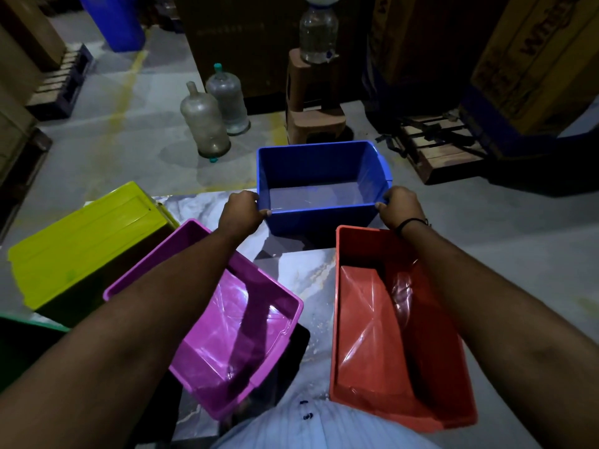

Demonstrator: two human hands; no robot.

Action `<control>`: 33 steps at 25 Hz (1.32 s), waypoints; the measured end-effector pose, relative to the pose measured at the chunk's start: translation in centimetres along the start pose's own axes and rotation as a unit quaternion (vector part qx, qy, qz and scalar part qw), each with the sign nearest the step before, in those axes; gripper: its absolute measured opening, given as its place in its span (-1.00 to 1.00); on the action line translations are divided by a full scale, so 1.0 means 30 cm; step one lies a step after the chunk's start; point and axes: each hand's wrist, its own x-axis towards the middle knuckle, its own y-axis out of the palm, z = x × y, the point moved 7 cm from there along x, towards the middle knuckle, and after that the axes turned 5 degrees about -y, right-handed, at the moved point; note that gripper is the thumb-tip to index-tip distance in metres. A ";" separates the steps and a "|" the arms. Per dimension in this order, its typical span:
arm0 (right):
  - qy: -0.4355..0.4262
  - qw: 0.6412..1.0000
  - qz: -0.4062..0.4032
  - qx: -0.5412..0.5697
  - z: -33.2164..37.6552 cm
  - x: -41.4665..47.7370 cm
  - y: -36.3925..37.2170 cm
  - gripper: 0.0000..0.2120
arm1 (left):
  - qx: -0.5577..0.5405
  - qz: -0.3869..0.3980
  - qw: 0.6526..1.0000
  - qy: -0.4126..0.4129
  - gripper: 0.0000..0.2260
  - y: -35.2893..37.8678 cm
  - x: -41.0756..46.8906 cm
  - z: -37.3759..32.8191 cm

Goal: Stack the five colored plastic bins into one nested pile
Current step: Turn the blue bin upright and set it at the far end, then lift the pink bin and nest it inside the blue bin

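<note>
A blue bin (321,170) stands open side up at the far edge of the marble table (311,280). My left hand (241,210) grips its near left corner and my right hand (400,205) grips its near right corner. A purple bin (207,348) sits open side up under my left forearm. Under my right forearm sits an orange-red bin (366,335), also open side up. A yellow-green bin (81,241) lies upside down at the left. Only a dark green edge of another bin (29,325) shows at the far left.
Beyond the table, two big clear water jugs (207,119) stand on the grey floor. A brown stool (312,98) carries a water dispenser bottle (317,34). Wooden pallets (437,147) with cardboard boxes are at the right, and another pallet at the left.
</note>
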 end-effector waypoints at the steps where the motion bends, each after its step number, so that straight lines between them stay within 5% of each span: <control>1: -0.007 1.000 0.007 -0.001 0.000 -0.001 0.004 -0.75 | 0.006 0.003 1.000 0.005 -0.72 0.000 -0.005 0.002; 11: -0.092 0.995 0.000 -0.024 0.110 -0.070 0.027 -0.58 | 0.027 -0.060 0.998 0.012 -0.67 -0.061 -0.158 0.008; 23: -0.266 0.963 -0.026 0.016 0.514 -0.304 0.103 -0.77 | 0.118 -0.196 0.970 -0.082 -0.71 -0.241 -0.400 0.224; 33: -0.291 0.954 0.061 0.037 0.761 -0.536 0.256 -0.72 | 0.170 -0.157 0.965 -0.127 -0.68 -0.332 -0.457 0.542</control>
